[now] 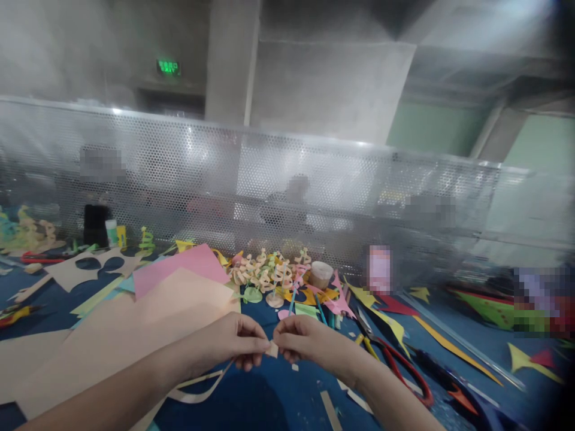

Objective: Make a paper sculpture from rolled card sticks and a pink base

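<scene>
Over the blue table, my left hand (240,341) and my right hand (300,335) meet with closed fingertips. Between them is a small pale peach paper piece (272,349), pinched from both sides. A curved pale paper strip (202,392) trails below my left hand; whether it joins the pinched piece is hidden by the fingers. Peach paper sheets (135,335) lie beneath my left forearm, with a pink sheet (184,272) on top. Just beyond my hands stands a cluster of peach paper curls (265,272). Red-handled scissors (404,365) lie beside my right forearm.
A white tub (321,274) stands behind the curls. Coloured paper scraps (390,323) and a dark blue tool (453,383) lie at right. A glue stick (111,232) stands at back left. A perforated metal screen (188,173) borders the table, with people behind it.
</scene>
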